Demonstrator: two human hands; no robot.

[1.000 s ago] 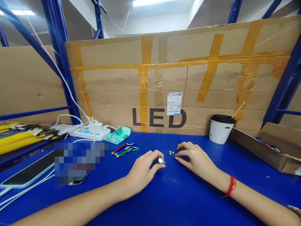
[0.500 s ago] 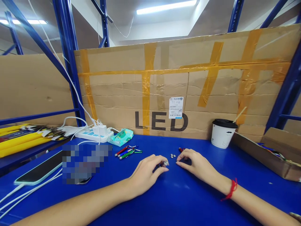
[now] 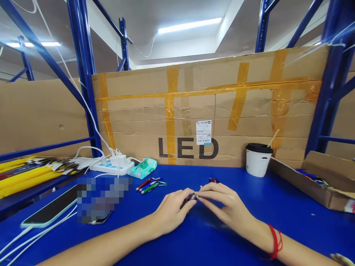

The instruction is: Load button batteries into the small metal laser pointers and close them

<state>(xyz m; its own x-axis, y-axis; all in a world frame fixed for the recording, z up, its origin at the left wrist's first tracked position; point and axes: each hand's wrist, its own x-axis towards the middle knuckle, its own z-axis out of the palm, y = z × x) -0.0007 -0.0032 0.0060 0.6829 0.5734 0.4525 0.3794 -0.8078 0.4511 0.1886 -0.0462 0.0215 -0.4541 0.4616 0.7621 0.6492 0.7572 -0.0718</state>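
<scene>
Cardboard wall (image 3: 244,111) printed "LED", white label (image 3: 203,132) beside it.

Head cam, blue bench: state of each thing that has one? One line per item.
left hand: closed on small flashlight
right hand: fingertips pinched at the flashlight's silver end
small flashlight: off the bench, held between both hands; lit or not cannot be told
paper cup: upright, black lid on, stick poking out
power strip: white charger plugged in
tissue pack: lying flat
tablet: screen dark
cardboard tray: open
</scene>
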